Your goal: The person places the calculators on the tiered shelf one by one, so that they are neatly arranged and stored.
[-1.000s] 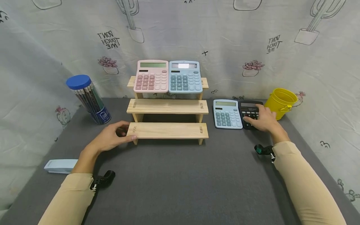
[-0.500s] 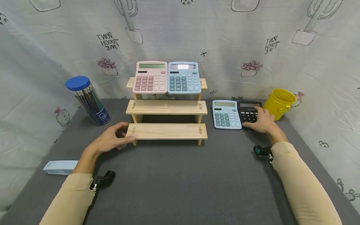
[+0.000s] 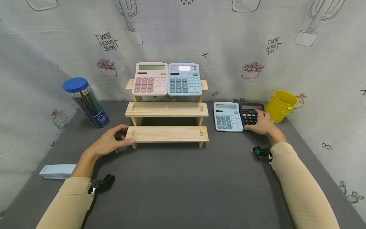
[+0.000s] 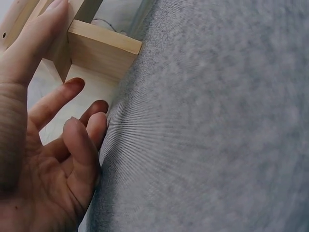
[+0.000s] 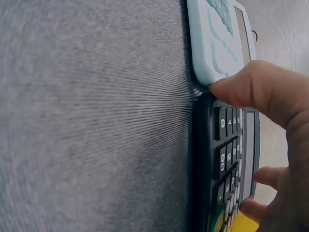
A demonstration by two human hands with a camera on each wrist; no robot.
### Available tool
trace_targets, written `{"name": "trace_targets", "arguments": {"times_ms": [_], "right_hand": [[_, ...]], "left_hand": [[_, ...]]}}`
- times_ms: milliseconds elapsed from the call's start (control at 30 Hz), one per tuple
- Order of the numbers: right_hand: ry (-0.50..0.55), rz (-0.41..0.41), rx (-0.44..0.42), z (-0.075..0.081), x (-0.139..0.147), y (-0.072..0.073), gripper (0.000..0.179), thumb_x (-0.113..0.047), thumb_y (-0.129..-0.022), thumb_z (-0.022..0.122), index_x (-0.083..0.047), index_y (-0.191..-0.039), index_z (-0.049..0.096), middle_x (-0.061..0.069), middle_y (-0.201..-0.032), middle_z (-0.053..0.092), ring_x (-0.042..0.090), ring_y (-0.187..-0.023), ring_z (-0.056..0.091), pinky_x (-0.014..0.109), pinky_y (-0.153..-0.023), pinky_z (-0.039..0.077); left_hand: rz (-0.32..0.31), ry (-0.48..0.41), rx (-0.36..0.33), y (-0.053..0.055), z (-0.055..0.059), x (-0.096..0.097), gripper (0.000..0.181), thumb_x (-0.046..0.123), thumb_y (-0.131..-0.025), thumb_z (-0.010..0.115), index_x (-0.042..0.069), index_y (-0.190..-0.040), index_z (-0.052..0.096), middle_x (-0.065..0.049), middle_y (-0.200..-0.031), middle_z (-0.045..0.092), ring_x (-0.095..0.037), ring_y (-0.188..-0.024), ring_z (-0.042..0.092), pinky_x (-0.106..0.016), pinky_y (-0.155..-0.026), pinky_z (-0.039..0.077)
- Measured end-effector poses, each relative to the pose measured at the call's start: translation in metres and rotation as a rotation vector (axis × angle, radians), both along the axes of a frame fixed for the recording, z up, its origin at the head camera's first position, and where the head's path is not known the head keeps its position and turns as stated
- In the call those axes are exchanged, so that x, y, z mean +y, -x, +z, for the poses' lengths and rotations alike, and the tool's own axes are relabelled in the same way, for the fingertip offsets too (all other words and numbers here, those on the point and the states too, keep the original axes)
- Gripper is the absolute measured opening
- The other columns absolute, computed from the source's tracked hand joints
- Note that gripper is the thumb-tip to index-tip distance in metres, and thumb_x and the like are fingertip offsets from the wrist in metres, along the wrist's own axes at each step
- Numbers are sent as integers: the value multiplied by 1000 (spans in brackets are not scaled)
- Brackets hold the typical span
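Note:
My left hand (image 3: 110,140) is at the left end of a three-tier wooden display stand (image 3: 167,134). Its thumb lies on the lowest board's front corner, and the index finger reaches the back of that end; the other fingers curl below, in the left wrist view. My right hand (image 3: 261,123) grips a black calculator (image 3: 249,118) lying on the table. The thumb sits at its lower left corner, against a light blue calculator (image 3: 228,117) beside it; other fingers reach the black one's far right side. A pink calculator (image 3: 150,79) and another blue calculator (image 3: 185,79) lean side by side on the top tier.
A clear jar of pencils with a blue lid (image 3: 85,101) stands at the back left. Near my left forearm lies a pale blue stapler-like object (image 3: 57,171). A yellow bucket (image 3: 280,106) stands right of the black calculator. Patterned cloth (image 3: 223,35) hangs behind the grey table (image 3: 183,190).
The whole scene shifts slightly left in the head view. My right thumb has come down to the gap between the two calculators on the table. The left hand keeps its place at the stand.

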State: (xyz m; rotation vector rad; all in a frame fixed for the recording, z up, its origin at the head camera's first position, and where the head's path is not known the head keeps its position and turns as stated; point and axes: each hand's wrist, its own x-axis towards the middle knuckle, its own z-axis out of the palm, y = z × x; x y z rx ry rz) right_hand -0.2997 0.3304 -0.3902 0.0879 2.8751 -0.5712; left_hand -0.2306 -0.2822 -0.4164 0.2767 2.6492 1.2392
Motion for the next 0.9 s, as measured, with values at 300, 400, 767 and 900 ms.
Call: {"name": "trace_targets", "arguments": {"times_ms": [300,400,767,900], "right_hand": [[7,-17,-30,-4,-3,-1,118,-47,-89,70,3,-159,-11,47,-155,0,70,-135,18,77,-109,21],[-6,0,-30,-3,2,-3,121,-48,-89,71,4,-158,-13,48,-155,-1,71,-135,16,77,-110,19],[21,-26,50,-8,13,-13,128,-54,-86,76,-13,-161,-19,42,-158,-5,72,-132,13,82,-100,19],[49,-21,74,-7,19,-18,129,-53,-85,78,-13,-161,-17,41,-159,-7,71,-132,13,84,-97,20]], "left_hand": [[-2,13,12,-3,-2,-7,73,44,-92,77,11,-149,46,-18,-117,60,-29,-98,57,-40,-58,56],[-1,12,11,-1,-3,-5,72,43,-92,77,11,-148,46,-18,-116,60,-29,-98,56,-40,-59,56],[13,-43,5,-2,-4,-4,75,39,-91,79,14,-151,41,-21,-118,59,-30,-98,57,-42,-60,57],[8,-47,-3,-2,-4,-2,75,39,-91,79,14,-151,41,-21,-119,59,-28,-98,57,-42,-60,57]]}}
